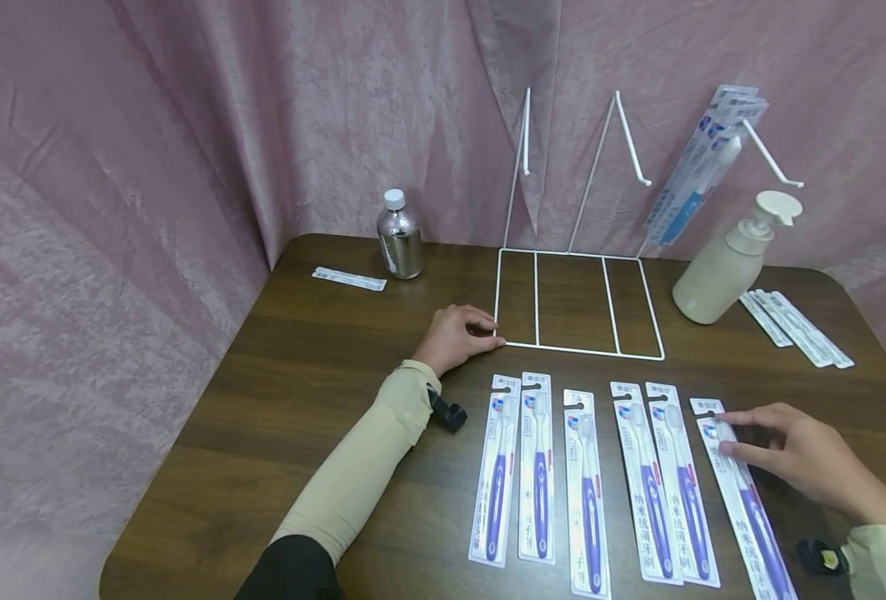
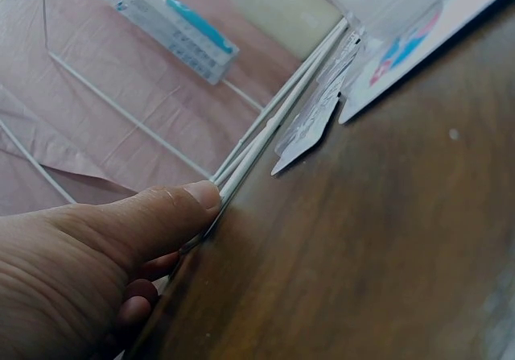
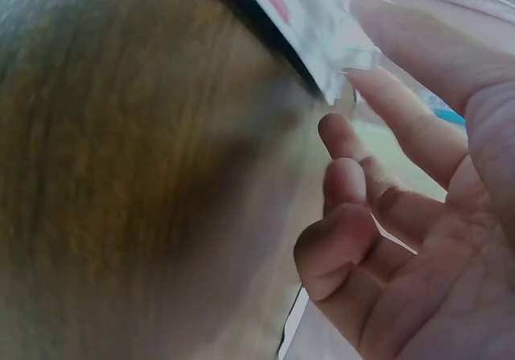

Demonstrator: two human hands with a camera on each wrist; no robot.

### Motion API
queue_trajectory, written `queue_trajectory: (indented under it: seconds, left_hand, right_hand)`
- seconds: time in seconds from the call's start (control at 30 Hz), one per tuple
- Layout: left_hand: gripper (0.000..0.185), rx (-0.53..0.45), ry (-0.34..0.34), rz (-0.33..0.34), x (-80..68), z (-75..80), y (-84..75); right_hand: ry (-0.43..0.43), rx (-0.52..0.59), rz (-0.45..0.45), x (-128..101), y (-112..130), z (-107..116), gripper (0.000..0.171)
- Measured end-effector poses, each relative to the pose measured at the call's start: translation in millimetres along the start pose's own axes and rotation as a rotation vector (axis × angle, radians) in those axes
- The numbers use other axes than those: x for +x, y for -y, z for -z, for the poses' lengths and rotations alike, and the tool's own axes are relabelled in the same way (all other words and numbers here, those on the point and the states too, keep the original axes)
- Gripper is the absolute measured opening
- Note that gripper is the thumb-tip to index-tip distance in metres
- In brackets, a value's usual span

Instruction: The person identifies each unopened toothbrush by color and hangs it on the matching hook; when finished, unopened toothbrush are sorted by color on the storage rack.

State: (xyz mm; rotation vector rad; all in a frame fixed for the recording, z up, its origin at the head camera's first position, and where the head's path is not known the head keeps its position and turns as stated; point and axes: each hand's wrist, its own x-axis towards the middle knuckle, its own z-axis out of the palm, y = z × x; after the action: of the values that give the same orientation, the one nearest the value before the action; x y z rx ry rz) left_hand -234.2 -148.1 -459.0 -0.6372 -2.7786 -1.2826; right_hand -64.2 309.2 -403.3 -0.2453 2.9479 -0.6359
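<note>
My left hand (image 1: 453, 337) pinches the near left corner of a white wire display rack (image 1: 585, 349) between thumb and fingers; the left wrist view shows the thumb (image 2: 181, 203) on the wire. With thumb and index finger, my right hand (image 1: 806, 454) grips the upper part of a packaged toothbrush (image 1: 750, 508) with a purple handle, rightmost in a row. In the right wrist view this toothbrush pack (image 3: 302, 22) is cut off by the frame, and the other fingers curl loosely below it. More purple toothbrush packs (image 1: 591, 500) lie to its left.
Blue toothbrush packs (image 1: 701, 175) hang on the rack's right hook; its other two hooks are bare. A pump bottle (image 1: 720, 271) stands right of the rack, beside white strips (image 1: 803, 329). At the back left are a silver bottle (image 1: 401, 242) and another strip (image 1: 348, 279).
</note>
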Motion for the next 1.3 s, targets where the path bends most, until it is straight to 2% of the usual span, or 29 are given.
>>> queue_trajectory:
  seconds: [0.2, 0.33, 0.57, 0.7, 1.03, 1.2, 1.3]
  left_hand:
    - [0.026, -0.005, 0.002, -0.002, 1.7, 1.4, 1.3]
    - [0.027, -0.003, 0.001, 0.002, 1.4, 2.3, 1.0]
    - [0.028, -0.007, 0.014, 0.024, -3.6, -4.4, 1.9]
    - [0.028, -0.017, 0.012, 0.028, -4.9, -4.4, 0.4]
    - [0.029, -0.026, 0.004, 0.039, -4.1, -2.4, 2.9]
    - [0.028, -0.018, -0.002, 0.027, -2.6, -2.0, 4.5]
    - [0.028, -0.013, -0.001, 0.02, -1.0, -1.4, 4.3]
  right_hand:
    - [-0.09, 0.023, 0.019, 2.2, 4.3, 8.9, 0.041]
    - [-0.227, -0.004, 0.047, 10.3, 17.5, 24.0, 0.041]
    - [-0.591, -0.056, 0.29, 28.8, 56.3, 53.4, 0.041]
    - [-0.707, -0.054, 0.373, 42.3, 85.4, 69.5, 0.04]
    - [-0.905, 0.087, 0.511, 85.5, 155.7, 94.2, 0.064]
    - [-0.961, 0.137, 0.489, 100.0, 175.7, 93.2, 0.039]
    - [-0.966, 0.149, 0.459, 106.0, 180.8, 91.0, 0.037]
